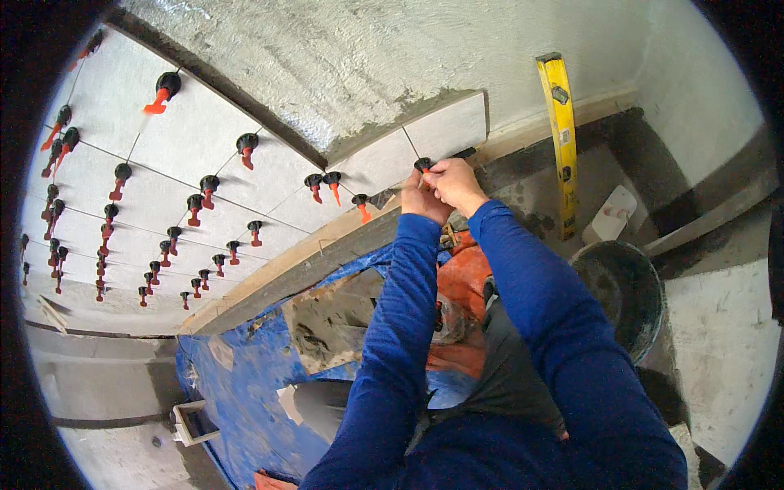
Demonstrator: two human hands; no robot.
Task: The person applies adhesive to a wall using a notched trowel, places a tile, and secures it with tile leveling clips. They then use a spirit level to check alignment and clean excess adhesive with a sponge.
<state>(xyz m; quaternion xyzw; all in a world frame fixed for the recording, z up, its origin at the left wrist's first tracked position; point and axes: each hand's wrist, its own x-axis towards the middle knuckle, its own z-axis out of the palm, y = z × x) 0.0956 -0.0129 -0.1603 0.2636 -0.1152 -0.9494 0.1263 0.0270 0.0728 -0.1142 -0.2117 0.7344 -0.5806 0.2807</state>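
A black-capped tile levelling clip [423,164] with an orange handle sits at the lower end of a joint between two white wall tiles [449,129]. My right hand [458,184] pinches it from the right, thumb and fingers closed. Just below and to the left, my left hand [422,202] is closed around its lower part; some of its fingertips are hidden. To the left, another levelling clip [361,206] with an orange handle stands on its own, and a pair of clips [331,183] is fixed in the tiles beyond it.
Many red-handled clips dot the tiled wall [245,192] at left. A wooden batten [269,282] runs under the tiles. A yellow spirit level [562,131] leans at right, above a black bucket [618,290] and a white trowel-like plate [614,214]. Blue sheeting [245,384] covers the floor.
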